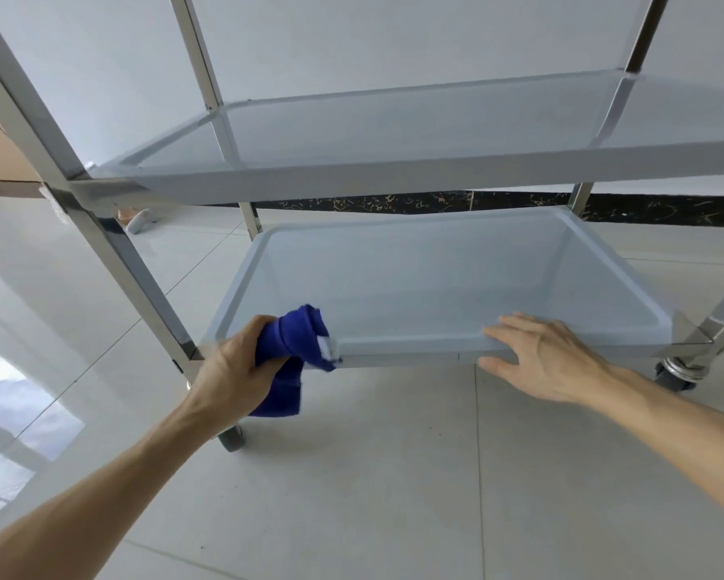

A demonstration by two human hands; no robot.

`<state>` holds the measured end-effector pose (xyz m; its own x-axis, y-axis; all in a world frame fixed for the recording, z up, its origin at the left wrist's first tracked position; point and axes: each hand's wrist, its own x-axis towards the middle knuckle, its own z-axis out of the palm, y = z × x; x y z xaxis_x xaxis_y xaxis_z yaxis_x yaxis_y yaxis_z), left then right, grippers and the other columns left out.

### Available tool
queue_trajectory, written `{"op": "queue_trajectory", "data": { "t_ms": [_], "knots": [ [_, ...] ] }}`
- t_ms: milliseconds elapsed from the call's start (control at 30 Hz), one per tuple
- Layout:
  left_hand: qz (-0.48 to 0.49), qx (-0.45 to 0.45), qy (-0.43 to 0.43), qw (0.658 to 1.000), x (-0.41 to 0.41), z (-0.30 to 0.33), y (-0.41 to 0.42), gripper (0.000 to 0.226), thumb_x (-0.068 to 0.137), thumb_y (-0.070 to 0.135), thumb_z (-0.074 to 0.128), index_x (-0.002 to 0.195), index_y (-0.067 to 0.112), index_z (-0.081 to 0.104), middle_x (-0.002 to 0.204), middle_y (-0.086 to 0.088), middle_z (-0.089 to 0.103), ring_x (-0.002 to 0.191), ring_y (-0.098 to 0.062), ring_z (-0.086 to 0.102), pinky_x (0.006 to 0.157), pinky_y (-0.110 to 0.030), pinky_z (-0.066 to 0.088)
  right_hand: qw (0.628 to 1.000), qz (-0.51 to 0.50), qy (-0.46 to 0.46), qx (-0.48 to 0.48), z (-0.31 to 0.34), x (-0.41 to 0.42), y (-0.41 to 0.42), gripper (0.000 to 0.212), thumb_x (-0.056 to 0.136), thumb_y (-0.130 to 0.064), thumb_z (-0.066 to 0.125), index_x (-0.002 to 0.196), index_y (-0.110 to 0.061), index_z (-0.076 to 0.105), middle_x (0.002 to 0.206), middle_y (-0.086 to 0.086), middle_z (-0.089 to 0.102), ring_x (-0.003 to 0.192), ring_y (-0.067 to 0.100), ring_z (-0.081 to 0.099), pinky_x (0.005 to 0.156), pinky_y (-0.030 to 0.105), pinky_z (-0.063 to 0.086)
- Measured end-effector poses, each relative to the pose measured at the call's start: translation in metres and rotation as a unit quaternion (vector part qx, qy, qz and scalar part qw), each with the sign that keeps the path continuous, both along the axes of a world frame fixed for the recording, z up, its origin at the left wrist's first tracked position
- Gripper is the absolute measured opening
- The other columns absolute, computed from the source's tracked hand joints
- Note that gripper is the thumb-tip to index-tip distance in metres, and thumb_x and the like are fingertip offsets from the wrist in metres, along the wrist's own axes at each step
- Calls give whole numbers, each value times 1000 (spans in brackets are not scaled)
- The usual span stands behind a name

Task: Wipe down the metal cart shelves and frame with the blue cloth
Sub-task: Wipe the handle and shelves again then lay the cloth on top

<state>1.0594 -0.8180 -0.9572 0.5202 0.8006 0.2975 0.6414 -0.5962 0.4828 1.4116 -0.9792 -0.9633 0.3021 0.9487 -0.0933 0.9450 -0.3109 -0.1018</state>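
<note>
Left hand (237, 362) grips blue cloth (295, 349), hanging | right hand (544, 360) flat on bottom shelf (414, 353)

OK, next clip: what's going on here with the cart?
A person is cleaning a metal cart. The left hand grips a bunched blue cloth against the front rim of the bottom shelf, near its left corner. The right hand rests open on the same rim further right, as if steadying the cart. The shelf above holds nothing. The cart stands on wheels on a tiled floor.
</note>
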Motion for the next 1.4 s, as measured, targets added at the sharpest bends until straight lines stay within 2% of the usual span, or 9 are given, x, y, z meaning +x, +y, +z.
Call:
{"op": "queue_trajectory", "data": {
  "t_ms": [167, 367, 567, 767, 900, 1033, 1167, 1233, 1400],
  "knots": [
    [-41, -58, -95, 993, 19, 35, -32, 19, 97, 24, 60, 89, 39, 52, 72, 16, 65, 68, -3, 61, 56, -10, 45, 988, 83, 52, 116, 17, -25, -15, 48, 97, -42, 57, 140, -20, 54, 152, 1, 44, 140, 19, 41, 116, 29, 29],
    [-128, 102, -135, 977, 29, 120, -76, 43, 86, 5, 58, 111, 39, 52, 103, 28, 62, 89, 6, 62, 71, -2, 44, 919, 161, 16, 358, 103, -31, -44, 19, 95, -21, 63, 111, -13, 71, 119, 0, 63, 110, 21, 62, 93, 38, 52],
    [-129, 243, -201, 940, 35, 217, -85, 62, 77, 3, 53, 115, 51, 43, 105, 36, 59, 88, 12, 60, 70, 2, 41, 824, 183, -89, 529, 220, -13, -70, 18, 95, -16, 60, 102, -8, 73, 104, 3, 64, 99, 20, 63, 90, 30, 50],
    [-94, 259, -285, 918, 49, 315, -75, 57, 87, 3, 61, 104, 55, 46, 96, 38, 61, 86, 12, 59, 64, -2, 43, 801, 134, -119, 571, 329, 1, -68, 12, 93, -10, 63, 101, -10, 72, 102, 3, 65, 96, 20, 60, 75, 27, 49],
    [-76, 207, -352, 910, 61, 370, -70, 31, 88, 25, 59, 96, 53, 49, 88, 32, 64, 78, 5, 60, 59, -22, 42, 817, 122, -86, 557, 373, 0, -58, 11, 93, -13, 63, 101, -11, 71, 102, 0, 62, 94, 18, 58, 70, 26, 48],
    [-58, 143, -338, 929, 66, 422, -57, 33, 88, 32, 57, 102, 59, 45, 91, 30, 64, 79, 4, 62, 60, -27, 45, 850, 116, -63, 509, 421, 10, -53, 12, 93, -20, 62, 100, -13, 70, 101, -1, 61, 96, 15, 57, 67, 17, 42],
    [-11, -77, -382, 921, 66, 440, -22, 18, 93, 38, 64, 101, 50, 52, 89, 22, 69, 82, -6, 68, 65, -30, 51, 881, -37, 98, 461, 447, 22, -50, 20, 93, -23, 63, 74, -17, 65, 75, -4, 60, 75, 9, 56, 67, 10, 39],
    [36, -168, -398, 901, 61, 442, -13, 16, 95, 34, 65, 102, 44, 54, 88, 17, 71, 83, -11, 70, 69, -33, 54, 901, -110, 155, 390, 449, 24, -50, 28, 93, -27, 64, 67, -18, 61, 69, -3, 60, 71, 8, 57, 64, 12, 39],
    [114, -292, -410, 857, 54, 479, 13, 25, 93, 33, 67, 114, 25, 56, 101, -2, 71, 91, -22, 70, 73, -35, 55, 939, -144, 99, 296, 488, 24, -35, 7, 93, -26, 65, 86, -22, 66, 87, -5, 58, 85, 17, 57, 70, 34, 46]
  ]
}}
